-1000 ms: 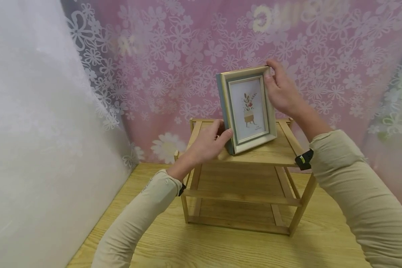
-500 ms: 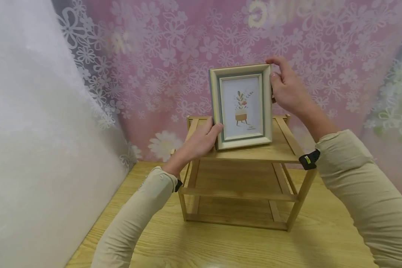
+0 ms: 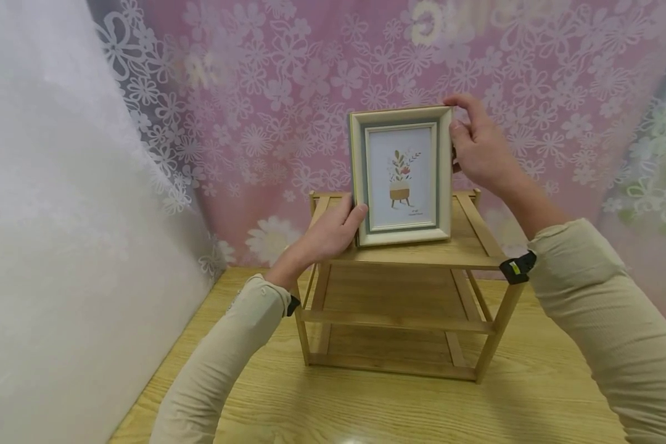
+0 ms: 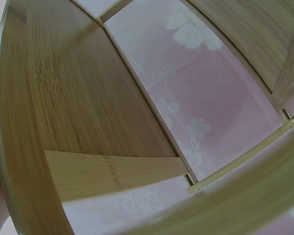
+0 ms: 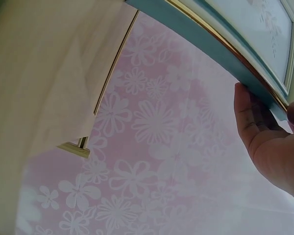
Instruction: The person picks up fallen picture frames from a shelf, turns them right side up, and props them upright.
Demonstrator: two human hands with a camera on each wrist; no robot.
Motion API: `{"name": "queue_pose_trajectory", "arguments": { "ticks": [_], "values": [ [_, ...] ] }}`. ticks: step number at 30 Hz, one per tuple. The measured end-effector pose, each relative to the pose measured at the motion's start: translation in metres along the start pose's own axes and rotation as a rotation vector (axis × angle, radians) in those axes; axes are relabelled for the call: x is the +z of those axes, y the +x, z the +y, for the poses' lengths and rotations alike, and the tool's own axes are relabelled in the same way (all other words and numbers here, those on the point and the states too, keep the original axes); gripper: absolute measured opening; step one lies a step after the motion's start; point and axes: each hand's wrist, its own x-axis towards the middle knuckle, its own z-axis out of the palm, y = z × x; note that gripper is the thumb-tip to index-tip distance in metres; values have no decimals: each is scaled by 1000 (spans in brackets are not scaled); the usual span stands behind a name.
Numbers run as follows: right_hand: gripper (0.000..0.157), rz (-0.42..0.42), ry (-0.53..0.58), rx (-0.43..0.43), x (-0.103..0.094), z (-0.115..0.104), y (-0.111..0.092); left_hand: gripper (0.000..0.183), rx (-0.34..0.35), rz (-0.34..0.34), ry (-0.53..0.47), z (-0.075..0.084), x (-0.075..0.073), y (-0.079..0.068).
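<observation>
A picture frame [image 3: 401,237] with a cream border, a blue-green inner band and a print of a potted plant stands upright on the top shelf of a small wooden rack [image 3: 361,254]. My left hand [image 3: 330,231] grips its lower left edge, thumb in front and the other fingers behind, out of sight. At the upper right corner my right hand [image 3: 485,148] holds the frame with thumb and fingers. The right wrist view shows that hand [image 5: 277,147] against the blue-green side of the frame [image 5: 201,41]. Mostly the rack's shelf boards [image 4: 88,93] fill the left wrist view.
Under the top shelf the rack has two lower shelves, a middle one [image 3: 399,296] and a bottom one [image 3: 388,348]. It stands on a wood-grain floor [image 3: 366,413]. Behind hangs a pink floral curtain [image 3: 288,123], and a white sheet [image 3: 61,216] covers the left side.
The picture frame has turned to face me more squarely and shifted slightly left, both hands moving with it. Over the last half second it has barely moved.
</observation>
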Motion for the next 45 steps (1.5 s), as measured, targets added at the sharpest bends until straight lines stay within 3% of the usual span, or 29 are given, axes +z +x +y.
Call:
{"name": "queue_pose_trajectory", "arguments": {
  "ticks": [11,16,22,27,35,45],
  "values": [
    [38,4,-3,17,-4,0,-7,29,-49,70,116,2,-1,-3],
    [38,16,36,-11,-8,-3,-10,29,-20,116,143,4,-3,-2],
    [37,23,61,-21,-12,-5,-12,27,26,161,75,6,-2,-2],
    [37,33,92,-34,-13,-5,-14,30,20,206,-1,7,0,-2],
    [40,38,60,-10,-12,-5,-15,46,49,249,-19,5,1,-4],
    [45,-6,35,-15,-5,-1,-16,44,42,260,-33,-2,4,-9]
  ]
}}
